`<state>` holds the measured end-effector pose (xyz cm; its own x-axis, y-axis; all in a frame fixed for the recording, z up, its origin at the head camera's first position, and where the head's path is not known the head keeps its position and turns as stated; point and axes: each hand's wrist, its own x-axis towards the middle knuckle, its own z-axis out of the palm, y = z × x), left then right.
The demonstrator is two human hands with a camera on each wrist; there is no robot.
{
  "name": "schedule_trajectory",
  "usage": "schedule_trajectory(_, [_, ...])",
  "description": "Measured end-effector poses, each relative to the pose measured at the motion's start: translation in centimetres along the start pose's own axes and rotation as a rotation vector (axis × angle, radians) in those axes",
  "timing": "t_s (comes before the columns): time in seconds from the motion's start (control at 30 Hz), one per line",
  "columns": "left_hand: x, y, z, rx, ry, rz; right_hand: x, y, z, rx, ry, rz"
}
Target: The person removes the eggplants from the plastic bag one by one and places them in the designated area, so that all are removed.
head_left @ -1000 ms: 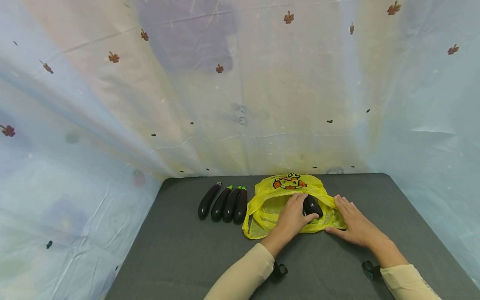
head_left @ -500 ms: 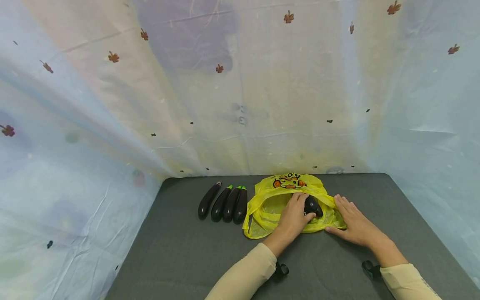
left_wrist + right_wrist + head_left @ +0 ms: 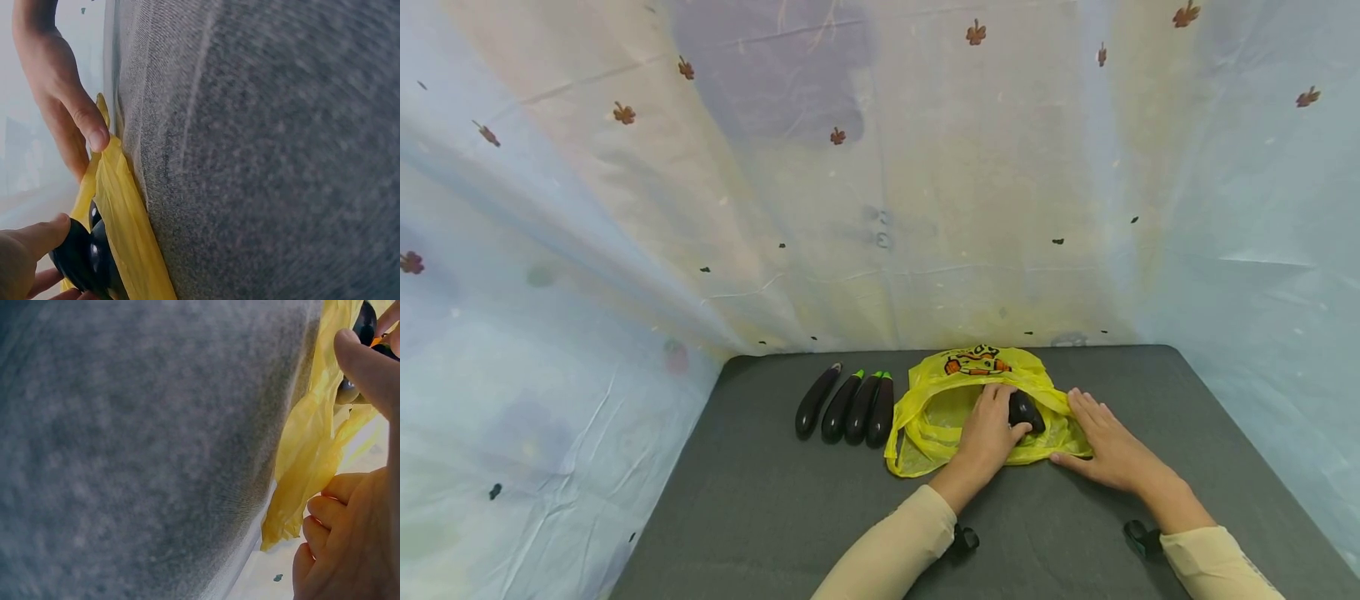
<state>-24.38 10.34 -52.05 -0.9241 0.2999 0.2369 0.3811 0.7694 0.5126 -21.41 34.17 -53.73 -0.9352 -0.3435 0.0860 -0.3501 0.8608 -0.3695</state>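
My left hand (image 3: 987,429) reaches into the mouth of a yellow plastic bag (image 3: 1033,368) lying on the grey table. It grips a glossy dark eggplant (image 3: 1024,413); in the left wrist view the thumb lies on one side of this eggplant (image 3: 72,253) and fingertips on the other. A second dark eggplant (image 3: 103,259) lies right beside it within the bag. At the bag's right edge rests my right hand (image 3: 1108,448), fingers straight and thumb spread apart along the yellow plastic (image 3: 306,437). The bag wall hides the lower parts of the eggplants.
Several eggplants lie side by side left of the bag, among them a leftmost eggplant (image 3: 817,402) and a green-tipped eggplant (image 3: 881,412) close to the bag's handle. A patterned, pale curtain (image 3: 880,183) hangs behind the grey table (image 3: 752,500) and along its sides.
My left hand has shifted slightly to the right inside the bag, still gripping the eggplant. The right hand and the bag stay in place.
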Motion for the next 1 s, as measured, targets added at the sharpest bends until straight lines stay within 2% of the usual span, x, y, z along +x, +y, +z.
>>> schedule_trajectory(0.4, [-0.3,-0.6,0.1,-0.009,0.019,0.019,0.0,0.0,0.0,0.004,0.003,-0.003])
schedule_trajectory(0.8, [-1.2,-1.3,-1.1,-0.106,-0.015,0.02,0.0,0.1,0.0,0.002,0.0,0.007])
schedule_trajectory(1.0, [-1.3,-1.8,-1.3,-0.127,-0.014,0.055,0.0,0.2,0.1,-0.002,0.006,0.007])
